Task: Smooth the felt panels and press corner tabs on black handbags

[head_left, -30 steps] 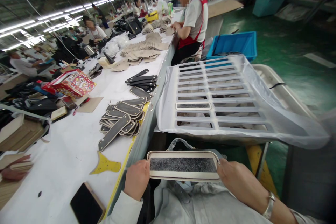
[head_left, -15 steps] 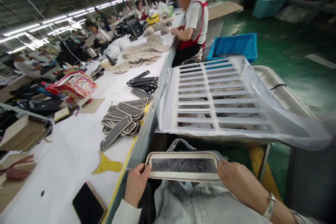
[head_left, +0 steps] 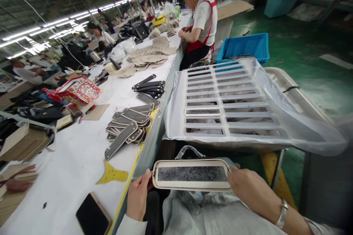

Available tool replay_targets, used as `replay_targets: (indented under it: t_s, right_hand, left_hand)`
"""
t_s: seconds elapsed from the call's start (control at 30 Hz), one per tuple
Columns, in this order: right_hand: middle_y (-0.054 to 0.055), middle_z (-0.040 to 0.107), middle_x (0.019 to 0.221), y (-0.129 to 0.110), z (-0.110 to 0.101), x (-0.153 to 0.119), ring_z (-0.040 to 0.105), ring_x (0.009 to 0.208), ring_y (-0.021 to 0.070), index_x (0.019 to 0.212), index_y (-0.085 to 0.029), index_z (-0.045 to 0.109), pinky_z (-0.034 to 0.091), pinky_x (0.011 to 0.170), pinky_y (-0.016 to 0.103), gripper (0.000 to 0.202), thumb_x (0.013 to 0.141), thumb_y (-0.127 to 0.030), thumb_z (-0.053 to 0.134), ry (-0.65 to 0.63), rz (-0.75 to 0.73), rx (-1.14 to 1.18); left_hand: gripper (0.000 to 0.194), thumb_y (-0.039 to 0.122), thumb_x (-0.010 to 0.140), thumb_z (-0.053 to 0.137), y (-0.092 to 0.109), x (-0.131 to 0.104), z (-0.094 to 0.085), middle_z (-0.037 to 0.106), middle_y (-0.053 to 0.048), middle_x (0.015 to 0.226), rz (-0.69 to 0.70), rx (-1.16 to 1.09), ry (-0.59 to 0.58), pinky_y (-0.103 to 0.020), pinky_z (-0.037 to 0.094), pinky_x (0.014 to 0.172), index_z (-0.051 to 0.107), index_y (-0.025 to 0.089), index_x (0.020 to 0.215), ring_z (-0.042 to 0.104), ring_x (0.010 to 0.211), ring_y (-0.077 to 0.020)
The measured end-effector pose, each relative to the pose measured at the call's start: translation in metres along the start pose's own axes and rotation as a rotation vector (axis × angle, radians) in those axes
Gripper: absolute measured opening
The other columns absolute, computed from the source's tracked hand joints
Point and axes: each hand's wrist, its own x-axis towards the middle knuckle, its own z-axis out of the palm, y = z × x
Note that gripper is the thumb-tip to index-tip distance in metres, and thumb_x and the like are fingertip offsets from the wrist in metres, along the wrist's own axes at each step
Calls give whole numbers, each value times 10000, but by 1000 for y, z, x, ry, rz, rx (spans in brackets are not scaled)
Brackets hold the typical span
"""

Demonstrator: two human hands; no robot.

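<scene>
A long bag [head_left: 190, 184] with a cream rim and a dark speckled panel lies level in front of my body, a plastic-wrapped handle behind it. My right hand [head_left: 241, 181] grips its right end, the fingertips hidden behind the edge. At the left end, my left hand [head_left: 139, 194] has thumb and fingers closed together beside the corner, around the edge of the bag. Left of the bag, a pile of grey strips with pale edges [head_left: 129, 121] lies on the white table [head_left: 68, 161].
A white slatted rack [head_left: 204, 128] holds one small framed panel [head_left: 202, 111]. Black straps [head_left: 150, 86], a yellow piece [head_left: 111, 173] and a phone [head_left: 93, 214] lie on the table. A seated person [head_left: 204, 18] works beyond, near a blue crate [head_left: 244, 47].
My left hand has shifted slightly left, its thumb now off the bag's front face. My right hand stays at the right end. The view has moved slightly.
</scene>
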Motion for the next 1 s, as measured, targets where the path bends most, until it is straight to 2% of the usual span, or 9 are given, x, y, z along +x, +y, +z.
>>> replay_targets:
  t_s: [0.1, 0.27, 0.37, 0.47, 0.63, 0.77, 0.87, 1.0]
  right_hand:
    - [96, 646, 721, 0, -1, 1, 631, 596, 219, 715, -137, 626, 286, 476, 301, 257, 843, -23, 434, -15, -22, -14]
    - [74, 628, 664, 0, -2, -1, 614, 562, 198, 698, -145, 602, 280, 468, 297, 264, 858, -40, 421, -4, 10, 8]
    - [55, 599, 612, 0, 0, -1, 592, 529, 167, 689, -150, 580, 289, 468, 280, 260, 866, -58, 413, 35, 25, 46]
    - [83, 630, 698, -2, 1, 2, 606, 571, 181, 704, -145, 596, 301, 480, 286, 245, 845, -46, 422, -11, 5, 45]
    - [114, 654, 796, -3, -1, 4, 638, 690, 227, 819, -120, 647, 364, 541, 295, 257, 858, -49, 402, -90, 44, 61]
    - [138, 664, 797, -5, -4, -1, 647, 714, 239, 815, -99, 658, 398, 557, 297, 266, 863, -65, 399, -80, 94, 72]
    - [151, 670, 822, -6, -5, -3, 650, 745, 246, 785, -91, 667, 416, 571, 290, 227, 831, -66, 446, -67, 54, 42]
    - [150, 678, 788, -7, -7, -5, 657, 739, 245, 775, -90, 671, 432, 579, 290, 279, 862, -93, 406, -63, 88, 8]
  left_hand:
    - [372, 489, 639, 736, 0, 7, -3, 649, -11, 661, -64, -108, -84, -258, 497, 649, 649, 136, 718, 591, 678, -168]
    - [368, 495, 648, 714, 2, 20, -7, 628, 15, 696, -42, 7, -197, -256, 498, 642, 559, 164, 685, 577, 649, -136]
    - [371, 474, 652, 717, 5, 26, -6, 557, 56, 598, -4, 105, -205, -210, 435, 555, 496, 176, 643, 510, 567, -103]
    - [354, 461, 660, 714, 9, 29, -7, 500, 75, 540, 48, 213, -206, -190, 373, 522, 505, 175, 647, 453, 542, -93]
    - [372, 508, 674, 660, 15, 28, -5, 457, 76, 543, 123, 335, -210, -200, 350, 521, 475, 187, 634, 432, 553, -106]
    - [422, 569, 670, 633, 15, 21, -1, 426, 80, 528, 141, 375, -247, -207, 355, 506, 437, 198, 625, 428, 534, -112]
    - [481, 630, 638, 633, 7, 21, -3, 426, 85, 545, 76, 351, -265, -212, 393, 506, 401, 209, 641, 445, 534, -115]
    - [541, 629, 565, 693, -9, 32, -5, 457, 86, 554, -142, 229, -322, -184, 382, 481, 356, 218, 668, 452, 517, -99]
